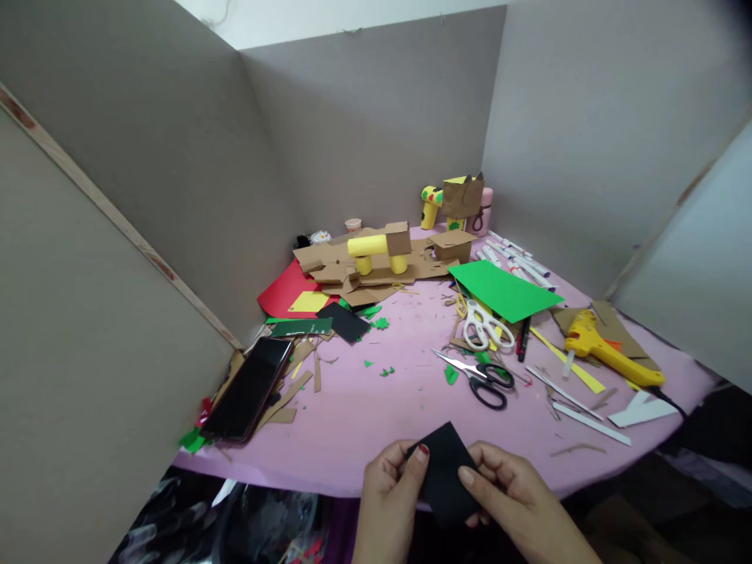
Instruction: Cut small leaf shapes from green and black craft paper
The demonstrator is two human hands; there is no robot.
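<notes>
A piece of black paper [445, 476] is held at the table's front edge between my two hands. My left hand [395, 487] pinches its left side, thumb on top. My right hand [510, 495] grips its right side the same way, with the fingers behind the sheet. Beyond it lie black-handled scissors [487, 382], partly spread, and white-handled scissors [486, 325]. Further back stands a figure of yellow paper tubes with a cardboard block [379, 244], on cardboard pieces. A second sheet of black paper [344, 322] lies left of the middle.
A phone [249, 390] lies at the left edge. On the right are a yellow glue gun [611, 354], green paper [505, 290] and several markers [520, 260]. Paper and cardboard scraps litter the pink table [346, 419]. Grey partitions [376, 117] enclose it; a dark bin [267, 521] sits below.
</notes>
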